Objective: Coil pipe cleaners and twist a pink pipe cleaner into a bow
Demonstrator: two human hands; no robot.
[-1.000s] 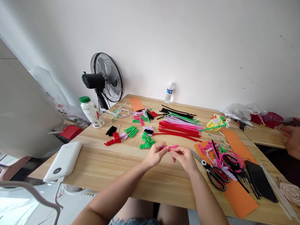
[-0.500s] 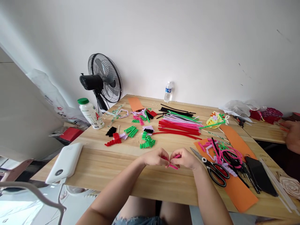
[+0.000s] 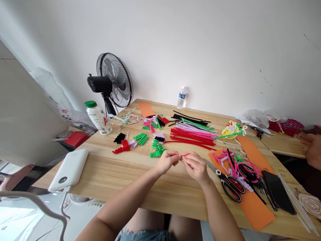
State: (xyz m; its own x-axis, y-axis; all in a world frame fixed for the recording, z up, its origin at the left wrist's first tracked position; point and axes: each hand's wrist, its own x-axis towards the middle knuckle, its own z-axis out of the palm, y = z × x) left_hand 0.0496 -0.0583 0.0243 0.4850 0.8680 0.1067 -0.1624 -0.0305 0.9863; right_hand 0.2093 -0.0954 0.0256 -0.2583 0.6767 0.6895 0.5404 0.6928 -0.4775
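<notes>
Above the table's front half, my left hand (image 3: 169,161) and my right hand (image 3: 195,166) meet fingertip to fingertip. Both pinch a short pink pipe cleaner (image 3: 186,154); one end pokes out over the fingers and the rest is hidden by them. Just beyond lie straight red pipe cleaners (image 3: 190,143) and pink ones (image 3: 197,134). Coiled green pipe cleaners (image 3: 157,149) rest beyond my left hand. Scissors (image 3: 229,185) with black handles lie to the right of my right hand, blades slightly apart.
Orange sheets (image 3: 259,214) and a phone (image 3: 278,192) lie at the right. A power bank (image 3: 69,170) sits at the left edge, near a white bottle (image 3: 99,118) and a fan (image 3: 115,80). A water bottle (image 3: 181,97) stands by the wall. Another person's hand (image 3: 313,150) shows far right.
Both hands have risen a little, away from the table's front edge. The pink pipe cleaner's end now points up and right above the fingers rather than below them.
</notes>
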